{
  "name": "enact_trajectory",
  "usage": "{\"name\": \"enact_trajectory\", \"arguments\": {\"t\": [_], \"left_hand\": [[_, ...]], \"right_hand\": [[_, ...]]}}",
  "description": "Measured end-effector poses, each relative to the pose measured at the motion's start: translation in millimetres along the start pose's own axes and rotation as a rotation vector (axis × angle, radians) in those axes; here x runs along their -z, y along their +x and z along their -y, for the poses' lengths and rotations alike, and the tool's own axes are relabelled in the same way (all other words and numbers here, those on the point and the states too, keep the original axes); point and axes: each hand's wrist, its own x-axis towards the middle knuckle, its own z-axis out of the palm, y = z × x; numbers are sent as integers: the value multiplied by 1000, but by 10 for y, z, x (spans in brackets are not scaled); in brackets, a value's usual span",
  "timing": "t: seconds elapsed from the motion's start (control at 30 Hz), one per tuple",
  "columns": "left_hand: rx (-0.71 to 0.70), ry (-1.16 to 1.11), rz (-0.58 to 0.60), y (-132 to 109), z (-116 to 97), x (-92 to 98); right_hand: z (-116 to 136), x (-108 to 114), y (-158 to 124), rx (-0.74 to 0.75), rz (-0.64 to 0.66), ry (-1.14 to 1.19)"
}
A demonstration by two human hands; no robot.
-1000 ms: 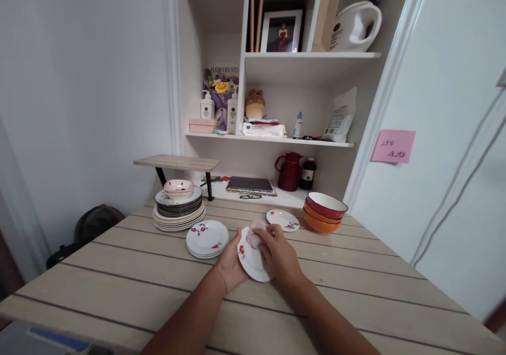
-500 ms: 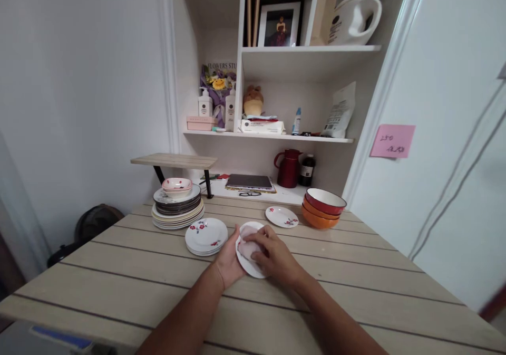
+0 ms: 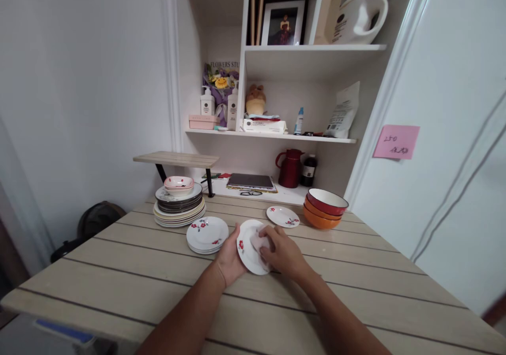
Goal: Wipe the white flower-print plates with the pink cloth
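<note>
My left hand (image 3: 229, 257) grips the left edge of a small white plate (image 3: 247, 244) with a red flower print, tilted up above the table. My right hand (image 3: 283, 250) is closed on a pale pink cloth (image 3: 259, 240) pressed against the plate's face. A short stack of matching flowered plates (image 3: 207, 234) lies just left of my hands. One more flowered plate (image 3: 282, 217) lies flat beyond them.
A tall pile of mixed plates with a pink bowl on top (image 3: 179, 202) stands at the back left of the slatted wooden table (image 3: 356, 270). Stacked red and orange bowls (image 3: 324, 208) sit at the back right. Shelves with bottles, a red jug (image 3: 290, 169) and a tablet rise behind.
My right hand has rubbed the cloth across the plate, from its upper part to the middle and now to the right side. The plate stays held by my left hand.
</note>
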Motion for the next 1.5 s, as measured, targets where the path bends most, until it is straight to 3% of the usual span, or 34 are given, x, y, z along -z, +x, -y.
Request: {"name": "enact_trajectory", "arguments": {"t": [0.13,0.23,0.43,0.53,0.67,0.8,0.87,1.0,1.13,1.23,1.37,1.5], "left_hand": [[13,15,-21,0,-15,10],[75,14,-18,10,-10,14],[71,20,-31,26,41,-13],[53,21,-42,26,53,0],[39,17,-54,25,27,33],[-1,15,-38,32,-7,50],[-3,16,-21,35,-7,50],[68,36,-33,31,24,36],[72,28,-47,26,57,10],[71,23,-46,28,64,-1],[46,14,-19,26,51,1],[61,6,4,14,31,0]], "right_hand": [[115,111,-74,155,111,121],[189,108,-82,230,111,224],[79,-61,25,87,-101,165],[-33,-73,54,-16,-132,64],[-82,15,24,-33,-12,-1],[9,112,-44,123,193,67],[82,124,-66,209,225,137],[166,56,-48,242,98,211],[82,-36,20,81,-56,123],[-31,-48,54,-39,-93,9],[-107,30,32,-98,8,-80],[-55,162,-36,38,166,-63]]}}
